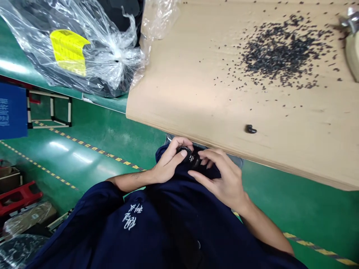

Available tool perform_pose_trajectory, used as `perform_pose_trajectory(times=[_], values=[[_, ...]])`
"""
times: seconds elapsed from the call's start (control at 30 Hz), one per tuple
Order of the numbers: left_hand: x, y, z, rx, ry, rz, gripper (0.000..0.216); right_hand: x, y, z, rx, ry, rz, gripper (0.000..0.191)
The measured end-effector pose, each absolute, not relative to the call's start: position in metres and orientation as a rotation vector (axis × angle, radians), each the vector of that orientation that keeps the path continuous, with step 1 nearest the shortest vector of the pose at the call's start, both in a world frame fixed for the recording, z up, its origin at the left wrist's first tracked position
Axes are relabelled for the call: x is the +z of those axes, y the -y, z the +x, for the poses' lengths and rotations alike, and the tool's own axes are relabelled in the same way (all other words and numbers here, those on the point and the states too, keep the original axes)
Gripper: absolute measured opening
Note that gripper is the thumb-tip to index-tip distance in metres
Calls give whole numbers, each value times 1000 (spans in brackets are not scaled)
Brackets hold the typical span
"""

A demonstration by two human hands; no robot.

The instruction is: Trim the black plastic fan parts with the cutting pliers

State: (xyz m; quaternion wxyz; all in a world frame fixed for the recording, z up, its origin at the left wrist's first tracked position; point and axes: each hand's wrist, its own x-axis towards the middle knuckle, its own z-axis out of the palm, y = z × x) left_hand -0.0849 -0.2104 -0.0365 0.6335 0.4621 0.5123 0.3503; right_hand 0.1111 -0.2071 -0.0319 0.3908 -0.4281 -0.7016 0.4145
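Close to my body, at the bench edge, my left hand [173,157] grips a small black rounded part [194,160] with its thumb pressed on top. The part's exact kind is hard to make out against the dark clothing. Beside its right side is my right hand [221,173], with thumb and fingers curved and apart. Whether those fingertips touch the part is unclear. On the cardboard-covered bench [190,93], a small bent black piece [250,129] lies beyond my right hand.
Many tiny black bits [280,52] are scattered in a heap on the bench. A clear plastic bag [109,56] of black items with a yellow label [70,52] sits at upper left. A metal and beige object [352,45] is at the right edge. A red stool [21,198] stands lower left.
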Motion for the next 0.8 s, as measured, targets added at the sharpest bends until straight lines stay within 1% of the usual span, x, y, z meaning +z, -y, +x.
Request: perform_pose_trajectory(times=[0.07,0.17,0.27,0.33,0.4,0.5,0.57,0.63,0.8], values=[[-38,210,-84,807,-1174,1047,35,-34,208,110,1082,1772,-1078,36],[-40,212,-86,824,-1111,1017,47,-37,208,107,1063,1768,-1064,36],[-38,211,-87,820,-1100,1034,57,-37,208,105,1075,1802,-1012,42],[-35,209,-86,813,-1123,1071,53,-36,207,108,1083,1836,-935,46],[-33,207,-84,809,-1131,1072,43,-33,205,113,1013,1854,-908,46],[-35,208,-82,819,-1094,1003,28,-28,198,129,702,1818,-1074,41],[-38,211,-83,829,-1073,990,23,-25,191,143,476,1784,-1234,39],[-41,215,-85,825,-1080,1007,21,-24,183,156,351,1778,-1363,36],[-43,218,-98,692,-1190,1071,19,-28,165,174,377,1861,-1518,34]])
